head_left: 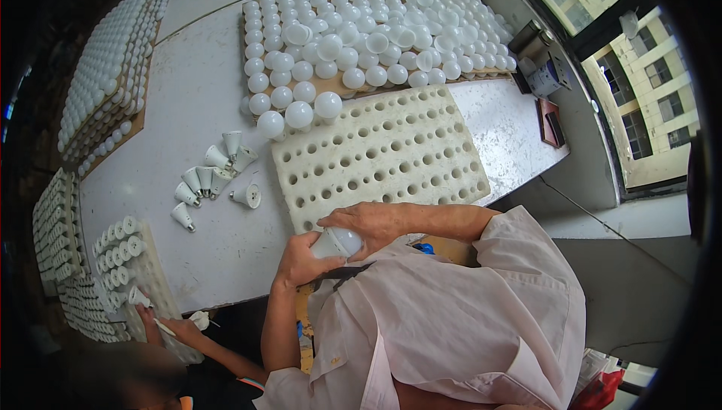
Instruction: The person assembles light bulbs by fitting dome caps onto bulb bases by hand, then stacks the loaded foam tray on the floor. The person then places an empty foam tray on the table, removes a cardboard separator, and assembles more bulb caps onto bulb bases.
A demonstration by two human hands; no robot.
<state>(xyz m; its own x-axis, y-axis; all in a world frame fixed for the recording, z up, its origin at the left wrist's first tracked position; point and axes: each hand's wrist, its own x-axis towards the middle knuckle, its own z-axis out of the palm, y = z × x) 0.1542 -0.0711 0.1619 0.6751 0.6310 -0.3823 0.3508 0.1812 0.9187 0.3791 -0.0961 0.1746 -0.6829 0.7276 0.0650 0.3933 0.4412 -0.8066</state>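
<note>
Both hands wrapped round one white LED bulb (338, 242) just below the foam tray (380, 156); left hand (304, 260) on the base, right hand (368, 222) cupping the dome; looks light, slick, crackable, so grip gently.

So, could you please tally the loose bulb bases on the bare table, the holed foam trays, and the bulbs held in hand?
loose bulb bases: about 9
holed foam tray: 1
bulb, held between left hand and right hand: 1
Total: about 11
</note>
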